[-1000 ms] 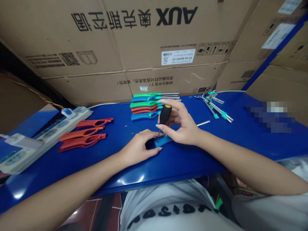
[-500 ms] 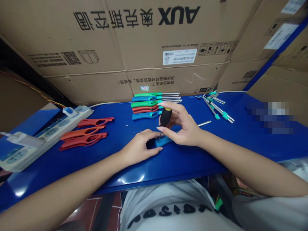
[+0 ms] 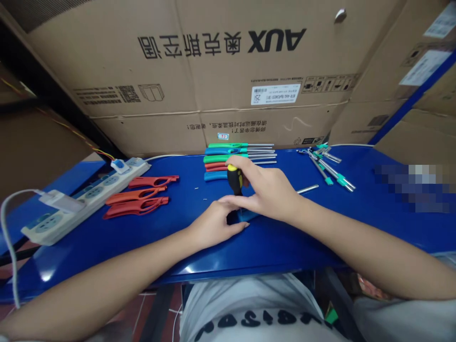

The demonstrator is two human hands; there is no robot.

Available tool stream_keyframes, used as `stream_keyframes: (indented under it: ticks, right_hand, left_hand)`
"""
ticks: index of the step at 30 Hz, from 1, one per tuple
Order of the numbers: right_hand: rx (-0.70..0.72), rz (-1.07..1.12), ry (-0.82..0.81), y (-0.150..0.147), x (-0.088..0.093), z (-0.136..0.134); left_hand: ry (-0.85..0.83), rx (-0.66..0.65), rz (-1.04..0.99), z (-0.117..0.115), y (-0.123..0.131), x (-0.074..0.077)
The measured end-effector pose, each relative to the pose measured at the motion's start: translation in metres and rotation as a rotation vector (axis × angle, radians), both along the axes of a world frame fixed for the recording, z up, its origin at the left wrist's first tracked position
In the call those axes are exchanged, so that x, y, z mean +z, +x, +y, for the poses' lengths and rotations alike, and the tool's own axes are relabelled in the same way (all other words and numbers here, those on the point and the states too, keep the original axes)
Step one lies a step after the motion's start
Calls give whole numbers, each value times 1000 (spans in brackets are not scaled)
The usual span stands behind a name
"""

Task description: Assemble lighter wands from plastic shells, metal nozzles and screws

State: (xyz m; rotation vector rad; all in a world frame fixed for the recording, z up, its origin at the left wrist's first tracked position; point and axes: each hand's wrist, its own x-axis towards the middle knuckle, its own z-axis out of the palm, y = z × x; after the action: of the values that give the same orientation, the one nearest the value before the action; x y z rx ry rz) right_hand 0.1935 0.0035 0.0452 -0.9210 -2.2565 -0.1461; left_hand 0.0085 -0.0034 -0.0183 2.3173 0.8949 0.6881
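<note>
My right hand [image 3: 272, 192] is closed around the black and yellow handle of a screwdriver [image 3: 234, 181], which stands nearly upright over the work. Under both hands lies a blue long-reach lighter [image 3: 253, 214], its metal tube [image 3: 308, 189] sticking out to the right. My left hand [image 3: 215, 223] rests on the table with thumb and fingers around the lighter's handle end. The right thumb overlaps the left fingers, and most of the blue handle is hidden beneath the hands. The screwdriver's tip is hard to make out.
Behind my hands lies a row of coloured lighters [image 3: 228, 159]. Red and orange handle shells [image 3: 137, 207] lie left, beside a white power strip [image 3: 94, 192]. Metal tubes with green parts [image 3: 333, 173] lie right. Tiny metal pieces [image 3: 196, 188] are near my left hand. Cardboard [image 3: 171, 104] stands behind.
The screwdriver has become more upright, and my right hand has come closer to my left, now overlapping its fingers. The whole view has shifted slightly.
</note>
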Motion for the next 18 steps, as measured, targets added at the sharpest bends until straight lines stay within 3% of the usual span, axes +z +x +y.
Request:
stream_keyframes:
  ticks: [2, 7, 12, 16, 18]
  right_hand:
    - [46, 68, 52, -1, -5, -1]
    - [179, 276, -218, 7, -10, 3]
    - [145, 184, 114, 21, -8, 12]
    - [300, 174, -121, 25, 0, 14]
    - [289, 220, -162, 26, 3, 13]
  left_hand:
    - [8, -5, -6, -1, 0, 1]
    - [28, -17, 4, -2, 1, 7]
    - [26, -29, -11, -2, 1, 6]
    - [28, -29, 24, -1, 1, 7]
    - [29, -32, 22, -1, 1, 7]
